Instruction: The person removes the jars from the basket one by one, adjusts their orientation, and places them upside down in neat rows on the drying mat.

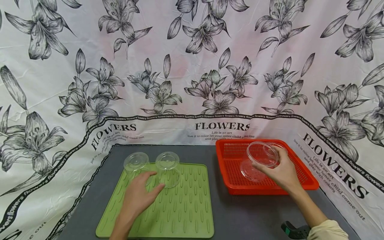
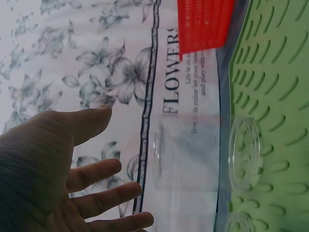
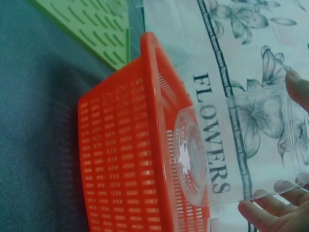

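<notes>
My right hand [image 1: 285,171] grips a clear plastic jar [image 1: 261,156] near its upper rim, thumb on one side and fingers on the other. The jar hangs tilted over the red plastic basket [image 1: 223,166], its round base [image 3: 189,154] just above the basket's rim in the right wrist view. On the left, two more clear jars [image 1: 168,171] [image 1: 136,162] stand side by side at the back of the green mat [image 1: 183,213]. Fingers spread and holding nothing, my left hand [image 1: 138,195] is just in front of them, overlapping the left jar in the head view.
Behind the right hand, another clear round rim [image 1: 279,145] shows inside the basket. Mat and basket rest on a dark grey table [image 1: 220,216]. A white cloth [image 1: 163,131] printed with flowers hangs behind and along both sides. A dark band [image 1: 295,230] circles the right wrist.
</notes>
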Demonstrator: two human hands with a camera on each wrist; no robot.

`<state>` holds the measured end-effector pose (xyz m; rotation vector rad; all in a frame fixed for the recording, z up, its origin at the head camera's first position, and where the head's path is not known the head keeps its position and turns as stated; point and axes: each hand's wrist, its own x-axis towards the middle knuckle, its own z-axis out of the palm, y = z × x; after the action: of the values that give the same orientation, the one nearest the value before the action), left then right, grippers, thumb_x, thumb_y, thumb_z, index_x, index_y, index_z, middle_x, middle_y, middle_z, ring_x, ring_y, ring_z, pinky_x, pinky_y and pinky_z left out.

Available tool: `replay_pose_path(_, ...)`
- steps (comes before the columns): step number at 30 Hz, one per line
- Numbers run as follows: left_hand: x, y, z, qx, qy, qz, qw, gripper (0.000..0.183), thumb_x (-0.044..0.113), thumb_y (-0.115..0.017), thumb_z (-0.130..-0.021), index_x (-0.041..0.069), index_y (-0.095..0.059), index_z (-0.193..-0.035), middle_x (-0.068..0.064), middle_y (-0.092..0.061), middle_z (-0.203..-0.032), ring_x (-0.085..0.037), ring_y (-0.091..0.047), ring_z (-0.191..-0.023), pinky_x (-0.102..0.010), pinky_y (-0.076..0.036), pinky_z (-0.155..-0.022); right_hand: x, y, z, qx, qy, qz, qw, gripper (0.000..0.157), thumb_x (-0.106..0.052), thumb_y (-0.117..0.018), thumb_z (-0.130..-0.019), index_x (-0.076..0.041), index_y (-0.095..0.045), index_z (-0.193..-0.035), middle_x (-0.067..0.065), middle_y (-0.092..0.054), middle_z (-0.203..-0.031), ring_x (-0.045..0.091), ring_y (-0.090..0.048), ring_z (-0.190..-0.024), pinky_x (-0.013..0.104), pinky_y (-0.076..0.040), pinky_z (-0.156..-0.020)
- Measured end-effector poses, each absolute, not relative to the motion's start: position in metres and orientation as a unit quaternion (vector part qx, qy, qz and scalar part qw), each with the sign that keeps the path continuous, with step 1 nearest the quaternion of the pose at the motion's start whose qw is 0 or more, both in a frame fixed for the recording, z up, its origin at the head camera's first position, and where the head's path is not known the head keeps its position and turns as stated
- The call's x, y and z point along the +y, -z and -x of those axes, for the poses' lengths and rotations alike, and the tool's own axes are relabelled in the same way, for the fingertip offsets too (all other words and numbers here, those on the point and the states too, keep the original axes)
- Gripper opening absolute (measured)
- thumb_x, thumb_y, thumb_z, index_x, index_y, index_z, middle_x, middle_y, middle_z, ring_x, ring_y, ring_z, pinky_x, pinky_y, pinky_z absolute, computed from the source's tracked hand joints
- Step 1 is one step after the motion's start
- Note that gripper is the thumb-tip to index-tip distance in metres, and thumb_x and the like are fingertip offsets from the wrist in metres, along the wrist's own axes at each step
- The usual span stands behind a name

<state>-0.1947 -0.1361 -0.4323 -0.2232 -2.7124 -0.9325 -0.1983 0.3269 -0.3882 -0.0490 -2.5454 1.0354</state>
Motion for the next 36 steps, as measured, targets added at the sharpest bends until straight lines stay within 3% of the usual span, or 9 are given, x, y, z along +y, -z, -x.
replay_pose_path(8,-0.113,0.421,0.197,-0.929,0.336,0.097,0.121,0.061,0.044,-0.079,-0.087,0.017,-0.062,-0.139,-0.008,-0.062,-0.142,-0.036,-0.055,-0.135,-0.060,-0.046,-0.108,0.316,0.382,0.195,-0.905,-0.379,-0.001,0.191,0.099,-0.046,-0.085,-0.081,-0.005,-0.033,-0.155,0.026,-0.050,-0.145,0.046,-0.053,-0.127,0.065,-0.052,-0.095)
replay_pose_path(20,-0.096,0.427,0.206,-0.916,0.339,0.146,0.155,0.071,0.044,-0.082,-0.083,0.014,-0.057,-0.143,-0.009,-0.061,-0.145,-0.036,-0.055,-0.135,-0.058,-0.044,-0.112,0.299,0.373,0.192,-0.902,-0.389,-0.026,0.185,0.095,-0.044,-0.084,-0.082,-0.008,-0.034,-0.154,0.023,-0.053,-0.144,0.042,-0.057,-0.124,0.062,-0.057,-0.091)
replay_pose_path(36,-0.076,0.427,0.206,-0.896,0.394,0.169,0.116,0.081,0.043,-0.084,-0.080,0.010,-0.053,-0.147,-0.013,-0.053,-0.152,-0.038,-0.045,-0.144,-0.060,-0.037,-0.117,0.277,0.369,0.192,-0.899,-0.399,-0.060,0.173,0.089,-0.043,-0.084,-0.083,-0.011,-0.038,-0.152,0.019,-0.057,-0.142,0.038,-0.056,-0.127,0.062,-0.056,-0.093)
